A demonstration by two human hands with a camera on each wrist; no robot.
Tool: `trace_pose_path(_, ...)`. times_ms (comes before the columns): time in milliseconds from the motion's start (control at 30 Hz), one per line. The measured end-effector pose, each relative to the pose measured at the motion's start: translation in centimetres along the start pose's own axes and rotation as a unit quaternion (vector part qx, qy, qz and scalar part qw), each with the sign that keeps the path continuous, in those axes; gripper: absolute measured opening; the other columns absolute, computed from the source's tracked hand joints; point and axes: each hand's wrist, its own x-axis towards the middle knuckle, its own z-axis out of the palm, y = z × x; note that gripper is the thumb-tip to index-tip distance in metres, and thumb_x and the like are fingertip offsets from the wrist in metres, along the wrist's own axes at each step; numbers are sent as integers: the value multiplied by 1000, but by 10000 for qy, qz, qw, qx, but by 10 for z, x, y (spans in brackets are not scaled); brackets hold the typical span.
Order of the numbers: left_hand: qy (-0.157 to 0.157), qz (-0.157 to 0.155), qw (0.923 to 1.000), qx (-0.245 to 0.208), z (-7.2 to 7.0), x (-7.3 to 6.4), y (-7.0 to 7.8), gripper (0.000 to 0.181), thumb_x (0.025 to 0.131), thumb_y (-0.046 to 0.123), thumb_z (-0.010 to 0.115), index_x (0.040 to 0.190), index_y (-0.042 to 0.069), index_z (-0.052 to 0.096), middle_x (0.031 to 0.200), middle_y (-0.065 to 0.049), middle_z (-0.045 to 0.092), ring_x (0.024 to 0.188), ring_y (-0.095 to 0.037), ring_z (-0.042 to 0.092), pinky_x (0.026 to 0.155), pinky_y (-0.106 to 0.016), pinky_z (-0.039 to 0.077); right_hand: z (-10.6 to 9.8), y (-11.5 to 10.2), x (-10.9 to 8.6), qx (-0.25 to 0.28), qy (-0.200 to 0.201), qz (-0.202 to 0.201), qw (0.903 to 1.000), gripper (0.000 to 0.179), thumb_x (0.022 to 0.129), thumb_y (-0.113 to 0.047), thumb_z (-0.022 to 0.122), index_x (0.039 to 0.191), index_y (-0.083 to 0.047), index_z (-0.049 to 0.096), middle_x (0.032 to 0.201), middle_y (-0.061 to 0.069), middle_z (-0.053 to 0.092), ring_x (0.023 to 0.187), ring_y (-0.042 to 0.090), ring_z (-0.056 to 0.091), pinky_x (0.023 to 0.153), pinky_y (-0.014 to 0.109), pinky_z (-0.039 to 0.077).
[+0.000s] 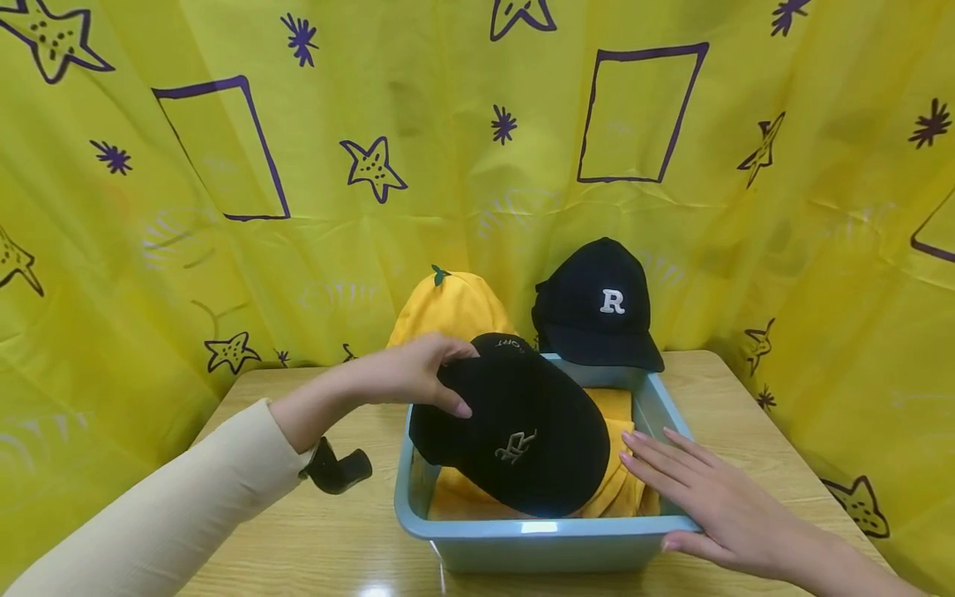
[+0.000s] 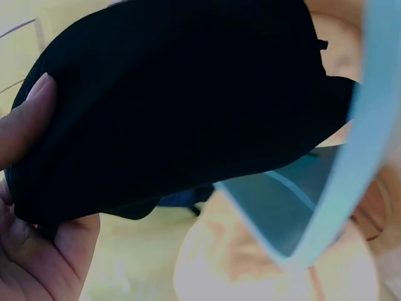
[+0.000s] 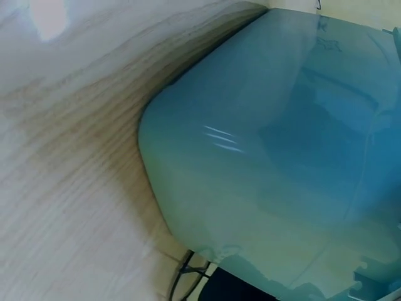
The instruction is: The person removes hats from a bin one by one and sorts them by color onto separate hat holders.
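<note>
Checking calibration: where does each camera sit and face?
Head: worn there, facing forward and down at black brimmed fabric cap, blue rectangular plastic bin; left grip, right grip, forearms show.
Left wrist: worn there, facing cap; left grip shows.
Right wrist: worn there, facing bin's wall; no grip visible.
Head and left wrist share cap, bin.

Curtained booth, yellow star-print curtain (image 1: 448, 91) on three sides, wood-grain table (image 1: 298, 535)

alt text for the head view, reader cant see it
A left hand grips a black cap over a blue bin holding orange cloth, with a right hand at the bin's right side. Beyond are a yellow hat and a dark cap marked R, before a yellow curtain.
</note>
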Motion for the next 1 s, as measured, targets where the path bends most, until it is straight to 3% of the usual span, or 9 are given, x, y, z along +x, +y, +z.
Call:
trace_pose_path(267,-88,317,9994,-136,-22,-5,16,31,77,6,77,102,2,60,91,-1,67,82,-15,59,77,-31,50,-9,4,18,197,1109,-298,9932,63,98,-45,43,128,10,51,139,25,45,140,20,30,116,26,17)
trace_pose_path(467,-330,417,9977,-432,-27,-2,19,31,77,4,76,104,2,59,93,-2,67,84,-17,60,77,-32,50,-23,14,50,-186,2207,-1061,9694,39,100,-25,48,116,8,60,130,25,54,133,19,42,110,25,31)
trace_pose_path(533,-335,506,9971,-465,-26,2,17,31,78,4,75,104,2,59,93,-2,67,83,-17,60,76,-31,51,-27,17,56,-134,2187,-1229,9679,33,101,-21,44,119,3,60,136,21,51,134,18,40,111,25,30)
trace_pose_path(633,-215,597,9966,-527,-28,9,14,31,78,3,75,105,1,59,94,-3,67,84,-17,60,77,-30,50,-31,21,67,-208,2220,-1858,9570,29,101,-10,42,120,2,60,128,21,56,128,23,48,111,29,31)
trace_pose_path(700,-104,573,9966,-586,-29,12,11,31,78,2,75,105,1,59,94,-4,67,85,-18,60,78,-30,50,-34,24,74,-449,2304,-2367,9428,27,100,-3,41,116,2,63,117,19,62,115,27,57,109,34,35)
trace_pose_path(833,126,390,9961,-787,-34,20,6,36,78,3,76,109,1,59,99,-6,66,90,-19,60,82,-31,50,-40,30,91,-1095,3135,-3217,8867,22,94,6,47,94,5,69,83,15,68,77,27,65,92,41,51)
trace_pose_path(900,258,325,9957,-830,-36,24,3,38,77,4,77,111,1,59,102,-7,66,91,-20,60,83,-31,50,-44,31,97,-1283,3522,-3416,8619,19,92,6,51,88,5,70,76,14,68,66,26,64,81,41,55)
trace_pose_path(1000,478,262,9954,-791,-39,29,-3,43,77,6,78,116,3,60,105,-7,65,94,-20,59,85,-31,50,-50,34,104,-1431,3888,-3459,8419,18,90,6,54,87,6,72,72,13,68,60,25,62,74,41,57)
